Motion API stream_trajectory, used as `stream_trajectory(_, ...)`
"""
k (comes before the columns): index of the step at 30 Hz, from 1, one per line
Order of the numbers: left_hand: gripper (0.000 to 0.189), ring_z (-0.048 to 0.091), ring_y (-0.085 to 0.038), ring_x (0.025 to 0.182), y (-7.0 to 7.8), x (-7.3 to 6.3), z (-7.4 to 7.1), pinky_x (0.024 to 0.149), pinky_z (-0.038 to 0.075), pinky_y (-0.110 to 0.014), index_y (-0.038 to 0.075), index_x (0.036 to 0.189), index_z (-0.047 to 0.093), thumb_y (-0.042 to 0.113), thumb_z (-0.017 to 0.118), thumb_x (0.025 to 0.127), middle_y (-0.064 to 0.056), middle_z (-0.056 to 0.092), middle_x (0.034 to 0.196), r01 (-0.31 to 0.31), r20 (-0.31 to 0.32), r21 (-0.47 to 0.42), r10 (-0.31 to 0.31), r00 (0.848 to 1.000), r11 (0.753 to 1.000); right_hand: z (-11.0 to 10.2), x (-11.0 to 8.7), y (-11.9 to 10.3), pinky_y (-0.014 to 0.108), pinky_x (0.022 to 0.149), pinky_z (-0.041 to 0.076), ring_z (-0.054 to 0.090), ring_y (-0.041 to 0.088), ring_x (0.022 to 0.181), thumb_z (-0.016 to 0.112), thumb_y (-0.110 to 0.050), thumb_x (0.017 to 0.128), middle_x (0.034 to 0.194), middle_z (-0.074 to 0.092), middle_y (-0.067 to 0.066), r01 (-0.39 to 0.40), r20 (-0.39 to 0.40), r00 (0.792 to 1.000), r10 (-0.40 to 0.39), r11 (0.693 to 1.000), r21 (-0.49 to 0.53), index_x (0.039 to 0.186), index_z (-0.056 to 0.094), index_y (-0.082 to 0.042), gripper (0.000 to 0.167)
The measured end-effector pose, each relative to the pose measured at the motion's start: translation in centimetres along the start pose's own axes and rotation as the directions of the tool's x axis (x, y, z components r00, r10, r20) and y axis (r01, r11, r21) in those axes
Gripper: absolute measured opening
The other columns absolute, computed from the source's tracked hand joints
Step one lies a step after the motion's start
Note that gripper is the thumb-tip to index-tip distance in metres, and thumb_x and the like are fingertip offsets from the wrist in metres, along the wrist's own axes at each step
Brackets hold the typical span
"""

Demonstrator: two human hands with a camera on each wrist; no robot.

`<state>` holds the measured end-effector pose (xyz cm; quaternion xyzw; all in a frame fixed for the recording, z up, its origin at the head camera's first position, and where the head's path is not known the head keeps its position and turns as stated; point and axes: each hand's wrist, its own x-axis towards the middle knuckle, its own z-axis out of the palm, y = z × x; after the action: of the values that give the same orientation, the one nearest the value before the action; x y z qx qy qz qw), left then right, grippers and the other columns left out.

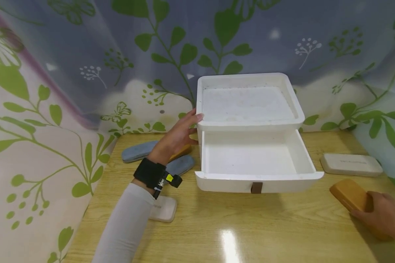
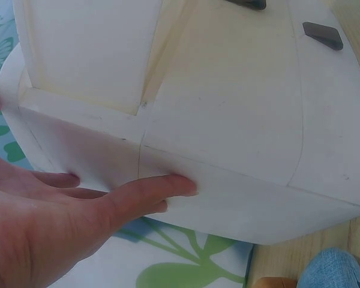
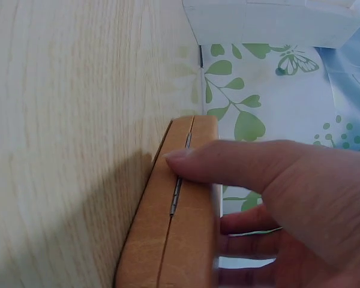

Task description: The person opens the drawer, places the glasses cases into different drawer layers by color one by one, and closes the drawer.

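Observation:
A white drawer unit (image 1: 250, 123) stands against the back wall, its drawer (image 1: 228, 182) pulled out and a brown tab on its front. My left hand (image 1: 177, 136) rests on the unit's left side, a fingertip at the top rim. In the left wrist view its fingers (image 2: 150, 187) lie fairly straight against the side wall. At the far right of the table, my right hand (image 1: 386, 212) grips an orange-brown glasses case (image 1: 347, 193). The right wrist view shows my thumb across the case's metal hinge (image 3: 175, 197), the other fingers behind.
A cream glasses case (image 1: 350, 164) lies right of the drawer unit. Left of it are a blue case (image 1: 136, 151), a second blue case (image 1: 183, 164) and an orange one (image 1: 183, 150), partly behind my left arm. Another cream case (image 1: 166, 210) lies nearer. Patterned cloth surrounds the table.

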<state>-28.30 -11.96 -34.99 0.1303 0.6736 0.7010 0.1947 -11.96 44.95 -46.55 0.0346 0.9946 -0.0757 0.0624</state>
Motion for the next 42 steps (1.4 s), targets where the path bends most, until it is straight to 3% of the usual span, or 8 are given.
stream_trajectory(15,0.065,0.04,-0.042,0.149,0.0,0.0,0.1,0.108,0.044,-0.07,0.036,0.164,0.025,0.045,0.048,0.103,-0.005,0.038,0.162,-0.009,0.009,0.015,0.009,1.0,1.0,-2.0,-0.6,-1.3,0.065,0.074,0.05,0.058,0.061,0.087,0.089,-0.027,0.071,0.107,0.054,0.052,0.089,-0.194,0.978,-0.082,0.996,0.031,0.12,0.049,0.028,0.084)
stream_trajectory(21,0.065,0.04,-0.042,0.15,0.0,0.0,0.1,0.108,0.045,-0.07,0.036,0.164,0.026,0.045,0.048,0.104,-0.006,0.039,0.162,-0.009,0.008,0.013,0.009,1.0,1.0,-3.9,-1.2,-3.3,0.069,0.079,0.047,0.054,0.066,0.095,0.086,-0.03,0.081,0.115,0.052,0.053,0.155,-0.422,0.901,-0.101,0.984,0.094,0.125,0.051,0.025,0.079)
stream_trajectory(23,0.065,0.04,-0.042,0.15,0.0,0.0,0.1,0.108,0.044,-0.07,0.036,0.164,0.025,0.045,0.048,0.104,-0.006,0.039,0.162,-0.011,0.01,0.014,0.011,1.0,1.0,-4.7,-1.5,-4.1,0.049,0.079,0.051,0.052,0.065,0.098,0.079,-0.043,0.09,0.116,0.052,0.052,0.202,-0.498,0.859,-0.114,0.971,0.126,0.128,0.051,0.024,0.082)
stream_trajectory(26,0.065,0.039,-0.043,0.15,0.0,0.0,0.0,0.108,0.044,-0.07,0.036,0.164,0.025,0.045,0.047,0.104,-0.007,0.038,0.163,-0.015,0.019,0.013,0.015,1.0,1.0,-6.4,-1.8,-5.4,0.018,0.078,0.038,0.055,0.05,0.098,0.068,-0.058,0.094,0.116,0.054,0.049,0.287,-0.585,0.8,-0.138,0.942,0.171,0.131,0.052,0.022,0.09)
stream_trajectory(28,0.065,0.038,-0.043,0.15,0.1,0.0,0.0,0.108,0.044,-0.07,0.037,0.164,0.025,0.045,0.047,0.104,-0.007,0.037,0.163,-0.017,0.022,0.011,0.017,1.0,1.0,-7.6,-1.8,-6.3,0.007,0.076,0.022,0.057,0.019,0.103,0.058,-0.073,0.091,0.116,0.055,0.047,0.348,-0.639,0.753,-0.158,0.92,0.182,0.131,0.053,0.022,0.102)
stream_trajectory(31,0.065,0.039,-0.043,0.15,0.2,0.0,-0.1,0.108,0.044,-0.07,0.037,0.164,0.026,0.045,0.048,0.103,-0.007,0.038,0.162,-0.016,0.017,0.007,0.016,1.0,1.0,-9.5,-1.8,-7.9,0.006,0.077,0.021,0.055,0.019,0.106,0.048,-0.081,0.088,0.12,0.054,0.047,0.381,-0.667,0.724,-0.178,0.909,0.171,0.136,0.053,0.019,0.111)
stream_trajectory(35,0.064,0.04,-0.042,0.149,0.2,0.0,0.0,0.108,0.045,-0.069,0.037,0.163,0.027,0.045,0.049,0.103,-0.006,0.039,0.161,-0.012,0.008,0.008,0.012,1.0,1.0,-11.5,-1.8,-9.9,0.006,0.081,0.019,0.049,0.058,0.106,0.035,-0.091,0.081,0.123,0.054,0.046,0.41,-0.685,0.69,-0.234,0.906,0.103,0.142,0.053,0.012,0.122)
stream_trajectory(42,0.063,0.041,-0.042,0.148,0.1,-0.1,0.1,0.107,0.046,-0.069,0.038,0.163,0.026,0.045,0.047,0.105,-0.005,0.041,0.16,-0.017,0.009,0.017,0.017,1.0,1.0,-14.4,-1.4,-12.7,0.005,0.092,0.02,0.056,0.056,0.109,0.037,-0.094,0.077,0.126,0.062,0.039,0.48,-0.664,0.649,-0.37,0.877,-0.019,0.142,0.059,0.004,0.12)
